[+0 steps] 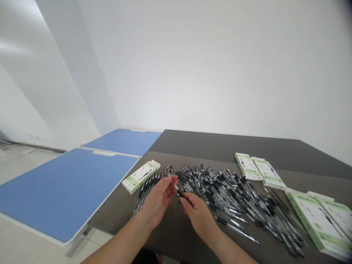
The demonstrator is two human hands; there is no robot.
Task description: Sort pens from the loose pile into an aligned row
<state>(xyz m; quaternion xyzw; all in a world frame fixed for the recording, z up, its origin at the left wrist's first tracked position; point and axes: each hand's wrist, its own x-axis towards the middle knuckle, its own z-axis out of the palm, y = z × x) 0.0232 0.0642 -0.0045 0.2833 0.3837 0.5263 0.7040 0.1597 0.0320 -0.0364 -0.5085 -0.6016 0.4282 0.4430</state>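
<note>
Counter point(214, 145) runs under and beyond the right hand point(198, 213). Loose pen heap point(222, 187), right of that grip, looks mostly unsorted. Green-and-white boxes point(249, 168) sit further right; single box point(141, 176) left of the left hand point(158, 201). Row of pens point(147, 189) beside that hand, likely the done portion, small so far. Right grip pinched on one pen point(180, 191), tip toward the left; left fingertips close together, can't tell on what. Row partly hidden; nearest right-hand box cut off; box contents unseen.

Near blue table point(68, 190): lower left
Far blue table point(126, 141): left of centre
Wall point(214, 73): white, upper frame
Floor point(16, 238): pale, lower-left corner
</note>
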